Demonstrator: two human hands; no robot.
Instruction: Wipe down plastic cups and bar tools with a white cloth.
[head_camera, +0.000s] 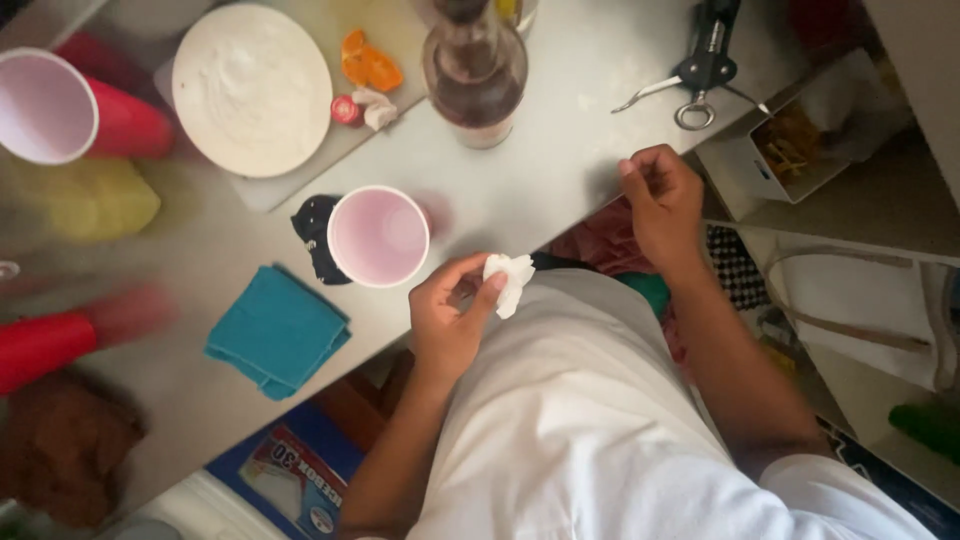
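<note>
While the left hand (450, 315) fingers pinch a white wad (510, 280), the right hand (662, 200) curls loosely, empty.

crumpled tissue (510, 280): white | cup (378, 236): red, pale pink inside | folded cloth (277, 330): teal | plate (251, 88): white | countertop (560, 150): grey

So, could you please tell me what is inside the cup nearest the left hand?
The cup looks empty: only its pale pink inner wall and bottom show. A black cloth lies partly beneath it; the covered part cannot be seen. The left hand holds a white tissue beside it.
</note>
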